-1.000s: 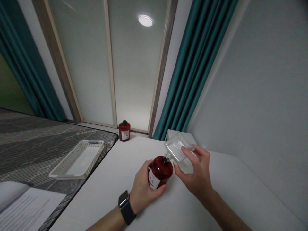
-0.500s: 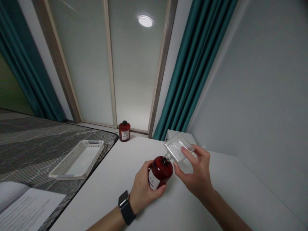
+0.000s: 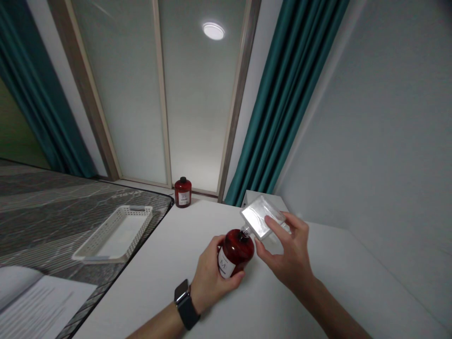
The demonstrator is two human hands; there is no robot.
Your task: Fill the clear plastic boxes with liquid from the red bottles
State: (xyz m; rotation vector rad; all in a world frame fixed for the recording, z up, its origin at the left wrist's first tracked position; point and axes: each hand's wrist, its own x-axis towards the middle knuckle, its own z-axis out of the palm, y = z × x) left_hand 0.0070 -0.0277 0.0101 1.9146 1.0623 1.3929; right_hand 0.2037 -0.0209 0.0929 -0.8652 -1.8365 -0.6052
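Observation:
My left hand, with a dark watch on its wrist, is wrapped round a dark red bottle with a white label. The bottle leans to the right over the white table. In my right hand a clear, flat-sided glass bottle is held tipped, its neck pointing down to the left. That neck meets the mouth of the red bottle; whether liquid passes between them I cannot tell. The fingers of my right hand grip the glass bottle at its sides.
A second red bottle with a black cap stands at the table's far left corner. To the left, a white basket and an open book lie on a grey patterned surface. Behind the glass bottle is a white box.
Both hands and both bottles stay nearly in place. The flat face of the glass bottle now reflects brightly, so its tilt has shifted very slightly.

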